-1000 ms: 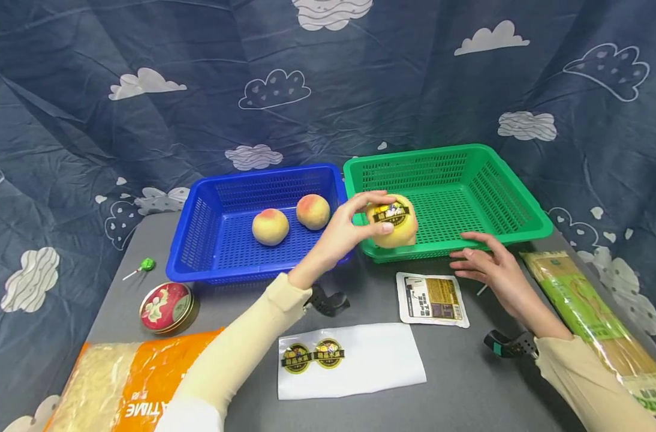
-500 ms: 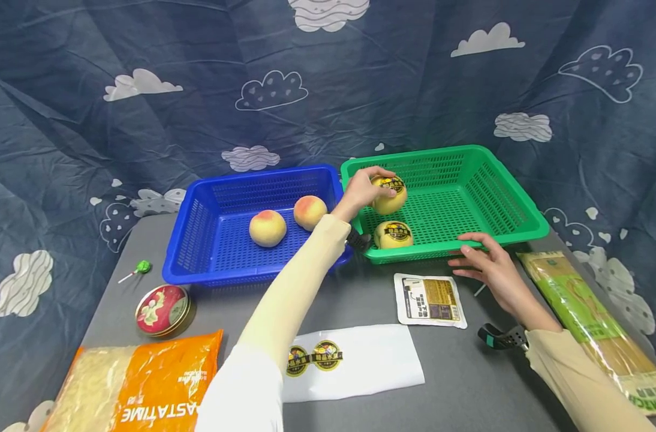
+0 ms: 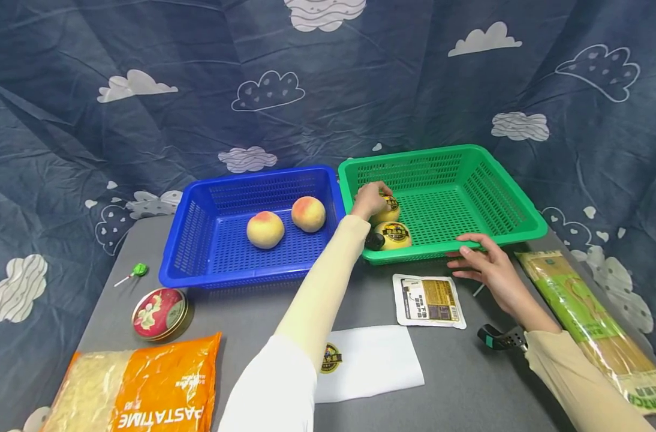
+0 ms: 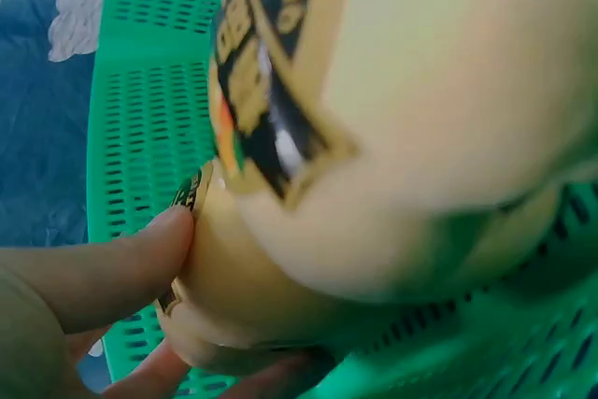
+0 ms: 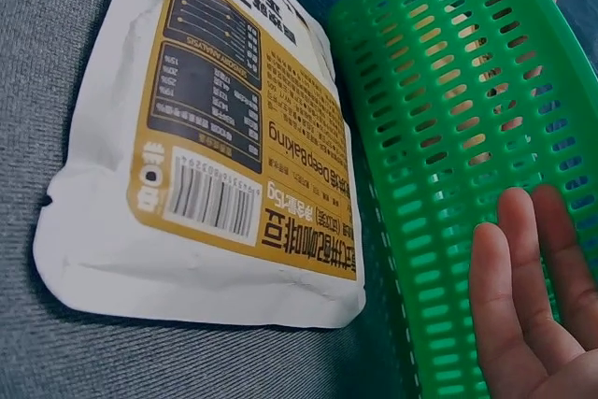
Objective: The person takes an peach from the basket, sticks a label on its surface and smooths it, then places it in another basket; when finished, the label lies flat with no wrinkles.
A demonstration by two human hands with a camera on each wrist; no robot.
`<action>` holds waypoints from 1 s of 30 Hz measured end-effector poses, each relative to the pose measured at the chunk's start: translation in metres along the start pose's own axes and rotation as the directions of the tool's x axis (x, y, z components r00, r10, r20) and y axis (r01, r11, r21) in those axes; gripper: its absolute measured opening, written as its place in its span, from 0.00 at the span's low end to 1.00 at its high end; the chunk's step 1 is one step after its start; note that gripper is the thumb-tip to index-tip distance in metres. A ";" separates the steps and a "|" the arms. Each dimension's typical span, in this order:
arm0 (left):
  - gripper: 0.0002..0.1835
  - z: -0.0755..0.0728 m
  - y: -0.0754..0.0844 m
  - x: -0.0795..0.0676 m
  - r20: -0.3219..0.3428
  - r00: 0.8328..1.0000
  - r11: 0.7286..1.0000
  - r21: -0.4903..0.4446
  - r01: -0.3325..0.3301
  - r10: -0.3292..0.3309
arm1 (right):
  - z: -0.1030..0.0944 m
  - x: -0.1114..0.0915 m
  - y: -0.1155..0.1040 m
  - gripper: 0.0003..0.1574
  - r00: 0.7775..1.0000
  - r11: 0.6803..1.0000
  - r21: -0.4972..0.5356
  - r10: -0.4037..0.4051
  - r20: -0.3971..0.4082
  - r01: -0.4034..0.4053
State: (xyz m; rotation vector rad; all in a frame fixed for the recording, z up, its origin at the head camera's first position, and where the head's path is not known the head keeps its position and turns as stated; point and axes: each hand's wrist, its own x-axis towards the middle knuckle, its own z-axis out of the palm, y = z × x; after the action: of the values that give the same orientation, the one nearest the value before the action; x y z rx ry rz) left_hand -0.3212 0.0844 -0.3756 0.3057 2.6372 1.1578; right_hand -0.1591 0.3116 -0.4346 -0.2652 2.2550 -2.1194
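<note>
Peaches (image 3: 265,230) in blue basket (image 3: 220,279), stickered peaches (image 3: 395,242) in green basket (image 3: 441,248)

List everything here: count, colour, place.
Left basket: one, blue, back
Right basket: one, green, back
Peaches: two, yellowish, left basket
Stickered peaches: two, yellow, right basket
Lollipop: one, green, left
Tin: one, red, left
Bag: one, orange, left
Sheet: one, white, front
Sachet: one, white, centre
Stick: one, white, right
Packet: one, green, right
Table: one, grey, beneath
Curtain: one, blue, behind
Straps: two, black, wrists
Left hand: one, cream-sleeved, gripping stickered peach
Right hand: one, cream-sleeved, near sachet
</note>
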 end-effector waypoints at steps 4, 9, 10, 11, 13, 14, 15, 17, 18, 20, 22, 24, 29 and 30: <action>0.21 0.011 -0.011 0.024 0.059 0.998 0.995 0.099 0.028 -0.034 | -0.013 0.009 0.028 0.26 1.000 1.000 -0.005 0.012 -0.006 -0.012; 0.22 0.000 -0.014 0.026 0.152 0.987 0.992 0.102 -0.070 0.054 | -0.027 0.015 0.053 0.27 1.000 0.996 0.088 -0.011 -0.003 0.011; 0.23 -0.010 -0.005 0.013 0.174 0.982 0.994 0.080 -0.081 0.066 | -0.029 0.015 0.056 0.27 1.000 0.995 0.101 -0.009 -0.011 0.010; 0.24 -0.021 0.004 -0.001 0.194 0.977 0.994 0.054 -0.098 0.085 | -0.030 0.015 0.058 0.27 1.000 0.993 0.113 -0.016 -0.012 0.017; 0.24 -0.041 0.017 -0.024 0.201 0.968 0.988 -0.043 -0.147 0.153 | -0.030 0.015 0.058 0.28 1.000 0.993 0.115 -0.015 -0.014 0.017; 0.24 -0.051 0.023 -0.036 0.200 0.961 0.980 -0.096 -0.174 0.191 | -0.030 0.015 0.059 0.28 1.000 0.993 0.116 -0.016 -0.012 0.017; 0.24 -0.061 0.027 -0.047 0.189 0.954 0.967 -0.151 -0.204 0.231 | -0.030 0.015 0.059 0.28 1.000 0.993 0.119 -0.013 -0.014 0.014; 0.23 -0.081 0.034 -0.069 0.142 0.938 0.928 -0.251 -0.275 0.316 | -0.030 0.015 0.059 0.28 1.000 0.992 0.129 -0.012 -0.014 0.014; 0.22 -0.089 0.034 -0.077 0.110 0.929 0.904 -0.297 -0.309 0.353 | -0.030 0.016 0.059 0.29 1.000 0.991 0.133 -0.011 -0.018 0.013; 0.21 -0.103 0.033 -0.095 0.040 0.904 0.849 -0.364 -0.383 0.425 | -0.031 0.017 0.061 0.29 1.000 0.994 0.113 -0.008 -0.030 0.011; 0.21 -0.114 0.024 -0.108 -0.028 0.880 0.793 -0.420 -0.441 0.475 | -0.034 0.020 0.068 0.31 0.998 0.998 0.065 0.006 -0.065 -0.002; 0.20 -0.121 0.011 -0.119 -0.081 0.867 0.743 -0.480 -0.466 0.492 | -0.034 0.020 0.065 0.30 0.998 0.999 0.031 0.011 -0.069 -0.009; 0.19 -0.123 -0.036 -0.159 -0.145 0.878 0.654 -0.615 -0.441 0.456 | -0.014 0.011 0.030 0.27 0.997 1.000 -0.018 -0.027 -0.073 0.026; 0.19 -0.121 -0.048 -0.168 -0.137 0.889 0.650 -0.635 -0.418 0.437 | -0.004 0.008 0.014 0.26 0.996 0.999 -0.031 -0.037 -0.076 0.035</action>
State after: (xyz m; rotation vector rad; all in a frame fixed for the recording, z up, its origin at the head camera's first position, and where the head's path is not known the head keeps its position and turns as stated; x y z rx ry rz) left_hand -0.2035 -0.0788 -0.3087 0.8177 1.9811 2.1102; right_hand -0.1687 0.3155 -0.4474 -0.2306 2.3422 -2.1516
